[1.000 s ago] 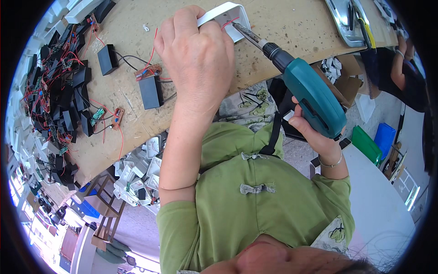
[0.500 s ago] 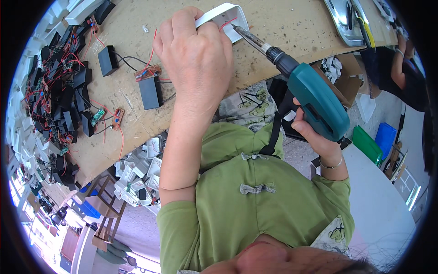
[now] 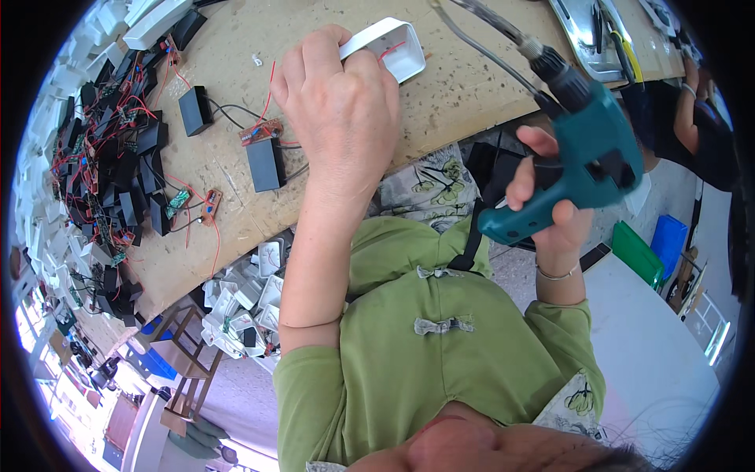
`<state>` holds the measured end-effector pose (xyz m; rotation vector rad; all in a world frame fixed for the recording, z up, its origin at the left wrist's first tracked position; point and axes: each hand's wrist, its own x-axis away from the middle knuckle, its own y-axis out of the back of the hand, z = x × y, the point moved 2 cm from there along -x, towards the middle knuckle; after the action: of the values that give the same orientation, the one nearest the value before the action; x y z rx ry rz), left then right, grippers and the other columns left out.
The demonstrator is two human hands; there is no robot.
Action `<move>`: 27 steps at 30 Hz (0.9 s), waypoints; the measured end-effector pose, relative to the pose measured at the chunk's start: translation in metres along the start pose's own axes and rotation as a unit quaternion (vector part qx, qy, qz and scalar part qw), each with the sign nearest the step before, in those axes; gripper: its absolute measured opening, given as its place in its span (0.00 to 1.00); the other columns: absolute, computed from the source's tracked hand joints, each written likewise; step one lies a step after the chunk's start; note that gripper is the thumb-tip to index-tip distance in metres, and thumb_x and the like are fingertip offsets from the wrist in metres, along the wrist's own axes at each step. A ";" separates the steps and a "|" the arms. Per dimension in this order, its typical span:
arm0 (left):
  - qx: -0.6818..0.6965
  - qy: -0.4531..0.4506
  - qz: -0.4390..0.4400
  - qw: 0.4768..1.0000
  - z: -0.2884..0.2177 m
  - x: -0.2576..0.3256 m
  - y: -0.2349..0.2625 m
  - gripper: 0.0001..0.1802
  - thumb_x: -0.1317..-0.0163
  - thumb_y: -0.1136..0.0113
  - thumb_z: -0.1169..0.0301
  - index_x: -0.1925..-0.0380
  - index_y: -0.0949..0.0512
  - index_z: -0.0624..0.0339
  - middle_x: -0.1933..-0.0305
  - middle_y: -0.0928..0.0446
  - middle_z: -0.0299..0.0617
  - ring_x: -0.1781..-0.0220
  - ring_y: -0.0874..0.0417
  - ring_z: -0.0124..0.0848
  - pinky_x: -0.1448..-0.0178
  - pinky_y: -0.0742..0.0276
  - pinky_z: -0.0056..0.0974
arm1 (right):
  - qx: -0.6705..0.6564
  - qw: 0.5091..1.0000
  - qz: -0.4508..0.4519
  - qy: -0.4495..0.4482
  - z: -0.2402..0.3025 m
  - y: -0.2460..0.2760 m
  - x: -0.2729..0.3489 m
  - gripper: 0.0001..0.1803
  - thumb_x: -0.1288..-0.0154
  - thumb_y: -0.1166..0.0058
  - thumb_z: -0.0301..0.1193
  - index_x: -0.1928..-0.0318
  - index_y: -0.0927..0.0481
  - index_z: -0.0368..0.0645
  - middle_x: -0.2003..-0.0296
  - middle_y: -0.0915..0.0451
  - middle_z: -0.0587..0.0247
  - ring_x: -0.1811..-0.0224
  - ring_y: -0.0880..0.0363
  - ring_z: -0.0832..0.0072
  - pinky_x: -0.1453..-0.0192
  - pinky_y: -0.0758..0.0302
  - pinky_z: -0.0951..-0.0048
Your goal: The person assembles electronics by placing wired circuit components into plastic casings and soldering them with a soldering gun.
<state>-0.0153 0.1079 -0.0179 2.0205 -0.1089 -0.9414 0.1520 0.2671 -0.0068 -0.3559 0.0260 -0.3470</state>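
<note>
At the far middle of the table my left hand (image 3: 338,102) is closed around a white plastic housing (image 3: 406,61), its open side turned to the right. A thin red wire (image 3: 392,50) shows inside the housing. My right hand (image 3: 568,228) grips the handle of a teal soldering gun (image 3: 604,130), whose long tip and thin curved feed tube point up and left, apart from the housing. Beside my left wrist lie a black box (image 3: 266,165) and a small brown circuit board (image 3: 261,132) with red and black wires. Fingertips of my left hand are hidden.
A heap of black boxes, boards and wires (image 3: 118,169) covers the table's left, with white housings (image 3: 47,212) behind it. More white housings (image 3: 240,303) sit below the front edge. A metal tray (image 3: 580,39) holds tools at right. Another person's arm (image 3: 686,114) is at far right.
The soldering gun has pulled away from the housing, to the right, and turned so its handle now points left and down. My left hand still holds the housing in nearly the same place.
</note>
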 end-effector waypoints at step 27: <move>-0.031 -0.051 -0.031 0.998 -0.012 0.015 0.020 0.15 0.58 0.34 0.70 0.65 0.17 0.49 0.54 0.29 0.37 0.52 0.30 0.38 0.49 0.41 0.45 | -0.249 0.966 0.056 -0.050 -0.032 -0.028 -0.031 0.39 0.40 0.40 0.39 0.34 0.44 0.36 0.40 0.33 0.44 0.50 0.22 0.63 0.57 0.18 0.69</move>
<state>0.0081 0.0976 -0.0080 1.9272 -0.0725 -1.0750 0.1110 0.2423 -0.0287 -0.8661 0.0343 -0.2054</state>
